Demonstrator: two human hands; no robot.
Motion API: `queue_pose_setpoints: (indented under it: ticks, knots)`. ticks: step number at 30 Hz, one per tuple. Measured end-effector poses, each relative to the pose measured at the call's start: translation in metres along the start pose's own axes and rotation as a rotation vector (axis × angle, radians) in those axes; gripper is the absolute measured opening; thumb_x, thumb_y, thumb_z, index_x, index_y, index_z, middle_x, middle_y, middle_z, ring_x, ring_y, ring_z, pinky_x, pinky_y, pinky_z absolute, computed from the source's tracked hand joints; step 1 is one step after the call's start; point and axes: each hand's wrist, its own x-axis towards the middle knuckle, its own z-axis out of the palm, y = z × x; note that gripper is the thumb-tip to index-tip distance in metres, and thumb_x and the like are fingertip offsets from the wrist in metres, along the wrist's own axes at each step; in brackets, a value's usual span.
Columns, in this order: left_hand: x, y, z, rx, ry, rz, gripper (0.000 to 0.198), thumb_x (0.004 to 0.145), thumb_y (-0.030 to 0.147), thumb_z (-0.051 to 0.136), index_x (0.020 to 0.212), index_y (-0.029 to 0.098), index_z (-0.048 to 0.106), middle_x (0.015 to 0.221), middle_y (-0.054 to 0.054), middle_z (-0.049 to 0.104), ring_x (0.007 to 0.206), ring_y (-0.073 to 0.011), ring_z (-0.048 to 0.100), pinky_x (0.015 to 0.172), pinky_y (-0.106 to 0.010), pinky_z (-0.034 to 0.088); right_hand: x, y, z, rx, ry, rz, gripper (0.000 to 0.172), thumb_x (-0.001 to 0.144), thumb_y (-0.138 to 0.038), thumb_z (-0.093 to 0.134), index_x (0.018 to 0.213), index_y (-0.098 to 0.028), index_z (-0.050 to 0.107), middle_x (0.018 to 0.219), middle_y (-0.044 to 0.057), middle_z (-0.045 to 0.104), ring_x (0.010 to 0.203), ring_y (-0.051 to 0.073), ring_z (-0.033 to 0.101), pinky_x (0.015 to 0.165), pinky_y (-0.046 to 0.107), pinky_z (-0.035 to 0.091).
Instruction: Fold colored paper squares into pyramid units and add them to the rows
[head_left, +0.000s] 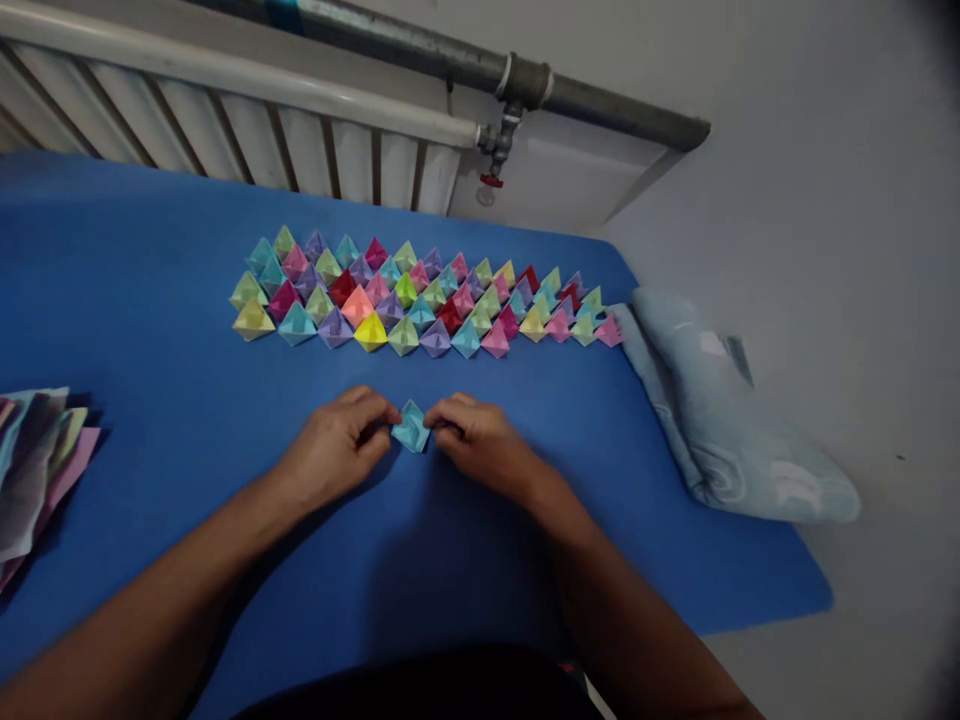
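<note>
A small light-blue folded paper boat (pixel 412 428) is held between my two hands, low over the blue surface. My left hand (pixel 340 440) pinches its left corner between thumb and fingers. On the other side, my right hand (pixel 478 440) pinches the right corner in the same way. Beyond them stand several rows of folded paper boats (pixel 403 335) in yellow, green, pink, purple, red and blue, packed close together.
A stack of coloured paper sheets (pixel 37 470) lies at the left edge of the blue surface (pixel 172 400). A folded light-blue blanket (pixel 720 410) rests at the right. Behind are a white radiator (pixel 300 150), a grey pipe (pixel 615 110) and a red-handled valve (pixel 491 181).
</note>
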Motion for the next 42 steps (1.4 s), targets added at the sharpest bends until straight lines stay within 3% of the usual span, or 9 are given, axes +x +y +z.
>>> queue_pose_setpoints:
  ticks: [7, 17, 23, 33, 42]
  knots:
    - [-0.006, -0.008, 0.007, 0.131, -0.13, 0.102, 0.036, 0.082, 0.014, 0.045, 0.102, 0.024, 0.072, 0.095, -0.004, 0.066, 0.083, -0.0178, 0.062, 0.077, -0.031, 0.049, -0.003, 0.001, -0.001, -0.079, -0.104, -0.053, 0.034, 0.083, -0.002, 0.051, 0.097, -0.023, 0.072, 0.082, 0.0, 0.057, 0.076, 0.012, 0.055, 0.076, 0.025, 0.046]
    - [-0.003, 0.005, -0.002, 0.496, -0.307, 0.173, 0.03, 0.089, 0.017, 0.044, 0.097, 0.02, 0.073, 0.09, -0.01, 0.066, 0.078, -0.0227, 0.061, 0.062, -0.03, 0.044, -0.009, -0.018, 0.0, -0.46, -0.204, -0.081, 0.029, 0.089, -0.003, 0.047, 0.096, -0.02, 0.069, 0.082, 0.004, 0.056, 0.066, 0.014, 0.048, 0.06, 0.026, 0.039]
    - [-0.003, -0.004, -0.004, 0.403, -0.277, 0.242, 0.029, 0.087, 0.015, 0.047, 0.097, 0.022, 0.073, 0.094, -0.008, 0.066, 0.081, -0.0202, 0.061, 0.066, -0.029, 0.046, -0.008, -0.01, -0.004, -0.376, -0.237, -0.091, 0.035, 0.088, -0.001, 0.048, 0.108, -0.02, 0.07, 0.086, 0.004, 0.057, 0.074, 0.014, 0.053, 0.068, 0.025, 0.042]
    - [-0.003, -0.008, -0.005, 0.349, -0.24, 0.291, 0.026, 0.088, 0.018, 0.048, 0.106, 0.021, 0.067, 0.103, -0.007, 0.063, 0.09, -0.02, 0.062, 0.075, -0.03, 0.05, -0.006, -0.005, -0.006, -0.071, -0.21, -0.042, 0.035, 0.082, 0.0, 0.055, 0.103, -0.024, 0.071, 0.085, 0.0, 0.057, 0.081, 0.012, 0.054, 0.078, 0.024, 0.043]
    - [-0.002, -0.006, 0.0, 0.215, -0.267, 0.238, 0.015, 0.087, 0.025, 0.055, 0.098, 0.022, 0.065, 0.096, -0.003, 0.058, 0.088, -0.018, 0.058, 0.078, -0.033, 0.047, -0.006, -0.015, -0.007, -0.057, -0.254, 0.027, 0.021, 0.083, -0.006, 0.06, 0.094, -0.021, 0.069, 0.082, -0.001, 0.053, 0.079, 0.013, 0.051, 0.076, 0.025, 0.04]
